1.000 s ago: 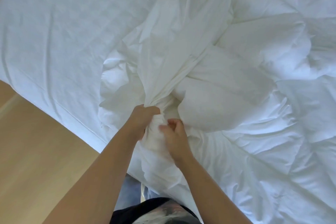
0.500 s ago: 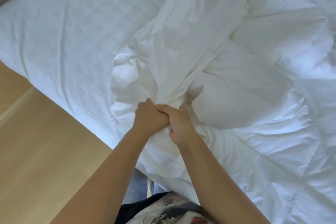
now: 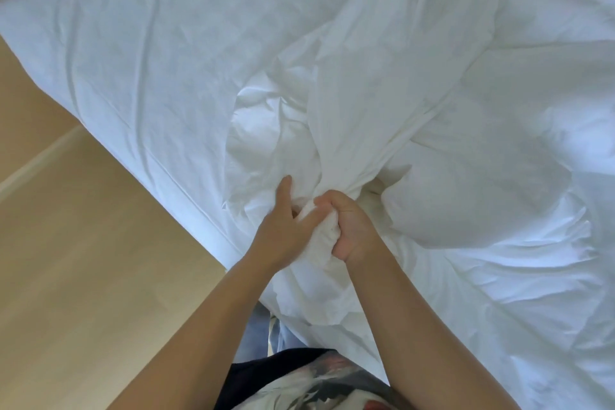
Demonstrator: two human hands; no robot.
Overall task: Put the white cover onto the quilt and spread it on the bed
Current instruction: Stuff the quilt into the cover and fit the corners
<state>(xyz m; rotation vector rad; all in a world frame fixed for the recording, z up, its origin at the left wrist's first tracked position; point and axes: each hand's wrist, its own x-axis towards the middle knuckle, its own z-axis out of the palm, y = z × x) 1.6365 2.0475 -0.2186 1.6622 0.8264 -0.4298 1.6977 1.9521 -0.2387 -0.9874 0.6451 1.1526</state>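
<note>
Bed (image 3: 133,43): sheeted, carries everything. Quilt (image 3: 466,183): puffy heap on its right side; judged light, bulky, soft. White cover (image 3: 359,103): thin, limp, probably slippery; draped over the quilt and gathered to a bunch at the near bed edge. Right hand (image 3: 349,230): grip fisted round the bunch. Left hand (image 3: 283,230): thumb and curled fingers pinch the same bunch, forefinger straight. Best hold, as judged: corners, through both layers.

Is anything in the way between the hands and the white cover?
No, nothing visible is in the way. The right hand grips a bunch of the white cover, and the left hand touches the same bunch. Both hands are right on the cloth.
</note>
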